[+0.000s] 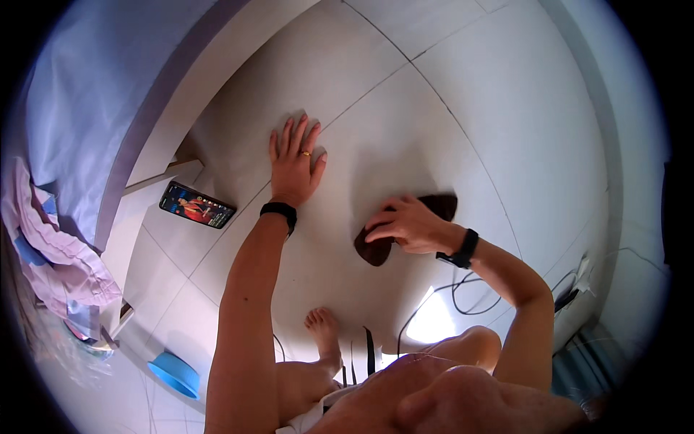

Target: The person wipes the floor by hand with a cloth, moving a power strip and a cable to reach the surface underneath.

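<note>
My left hand (295, 168) lies flat on the pale tiled floor (361, 123), fingers spread, with a ring on one finger and a black band at the wrist. It holds nothing. To its right, my right hand (408, 226) is curled over a dark brown cloth (373, 250) and presses it against the floor. Both ends of the cloth stick out past the hand, while its middle is hidden under the palm and fingers. A black watch is on my right wrist. Left of my left forearm, a phone (196, 205) with a lit screen leans near the furniture's edge.
A bed (87, 94) with light bedding and a pink cloth (61, 253) stands along the left. Below it is a blue basin (174, 375). A dark cable (473, 287) loops on the floor right of my legs. A wall (636, 145) bounds the right side.
</note>
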{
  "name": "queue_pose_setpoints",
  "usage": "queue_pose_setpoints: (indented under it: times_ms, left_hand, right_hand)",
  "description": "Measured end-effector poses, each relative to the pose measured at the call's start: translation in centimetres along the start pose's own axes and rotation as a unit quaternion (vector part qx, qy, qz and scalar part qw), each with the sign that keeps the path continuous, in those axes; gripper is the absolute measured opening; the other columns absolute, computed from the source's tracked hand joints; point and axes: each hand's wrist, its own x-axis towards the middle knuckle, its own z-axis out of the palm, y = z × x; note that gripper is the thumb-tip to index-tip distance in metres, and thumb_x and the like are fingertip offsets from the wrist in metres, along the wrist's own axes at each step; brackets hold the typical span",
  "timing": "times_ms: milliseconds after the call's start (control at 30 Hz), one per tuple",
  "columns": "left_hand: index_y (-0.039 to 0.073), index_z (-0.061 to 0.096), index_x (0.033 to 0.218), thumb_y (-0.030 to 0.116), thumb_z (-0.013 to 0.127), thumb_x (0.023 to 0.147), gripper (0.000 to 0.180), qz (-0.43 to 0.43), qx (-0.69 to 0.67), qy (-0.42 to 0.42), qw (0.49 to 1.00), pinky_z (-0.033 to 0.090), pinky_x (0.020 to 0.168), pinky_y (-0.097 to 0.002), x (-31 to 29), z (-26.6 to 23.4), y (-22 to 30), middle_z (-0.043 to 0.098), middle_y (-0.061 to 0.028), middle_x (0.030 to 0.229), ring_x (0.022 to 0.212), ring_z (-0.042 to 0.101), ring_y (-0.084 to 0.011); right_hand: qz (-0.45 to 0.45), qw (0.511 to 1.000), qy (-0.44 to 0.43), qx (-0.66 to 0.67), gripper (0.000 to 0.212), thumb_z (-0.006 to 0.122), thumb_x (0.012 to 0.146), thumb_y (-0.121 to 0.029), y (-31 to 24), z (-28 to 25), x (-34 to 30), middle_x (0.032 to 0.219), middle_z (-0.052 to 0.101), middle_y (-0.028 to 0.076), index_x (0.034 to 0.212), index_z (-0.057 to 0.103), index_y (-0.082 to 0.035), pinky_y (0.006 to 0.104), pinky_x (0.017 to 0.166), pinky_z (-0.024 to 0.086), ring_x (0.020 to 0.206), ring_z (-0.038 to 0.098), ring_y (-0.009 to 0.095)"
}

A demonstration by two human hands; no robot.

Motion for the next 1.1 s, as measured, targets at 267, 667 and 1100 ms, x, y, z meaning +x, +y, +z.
queue_pose_setpoints:
  times_ms: [267, 667, 1100]
  left_hand:
    - [0.017, 0.045, 0.142, 0.033, 0.057, 0.090, 0.056, -0.012, 0.010, 0.010, 1.000, 0.017, 0.115, -0.0572, -0.2, 0.4, 0.1, 0.035, -0.0059, 0.153, 0.141, 0.032, -0.0323]
    - [0.016, 0.042, 0.144, 0.030, 0.058, 0.090, 0.058, -0.011, -0.018, -0.008, 1.000, 0.014, 0.116, -0.0578, -0.2, -0.1, 0.3, 0.033, -0.0092, 0.154, 0.142, 0.029, -0.0350]
    - [0.015, 0.042, 0.144, 0.030, 0.059, 0.090, 0.058, -0.003, 0.005, -0.005, 1.000, 0.015, 0.116, -0.0564, 0.2, -0.1, 0.2, 0.033, -0.0085, 0.154, 0.142, 0.029, -0.0343]
  right_hand:
    - [0.169, 0.867, 0.464, -0.062, 0.046, 0.052, 0.082, -0.002, 13.8, -12.4, 8.1, 0.121, 0.063, 0.007, 0.123, 0.064, -0.020, 0.0465, 0.092, 0.047, 0.110, 0.057, 0.033]
    - [0.416, 0.835, 0.309, -0.182, 0.051, 0.056, 0.083, -0.006, 16.5, -16.4, 17.5, 0.130, 0.056, 0.002, 0.128, 0.059, -0.031, 0.0504, 0.094, 0.046, 0.111, 0.054, 0.034]
    - [0.111, 0.970, 0.090, 0.197, 0.038, 0.063, 0.075, -0.008, -2.9, 2.3, -0.2, 0.117, 0.063, 0.000, 0.108, 0.070, -0.026, 0.0453, 0.088, 0.048, 0.105, 0.056, 0.030]
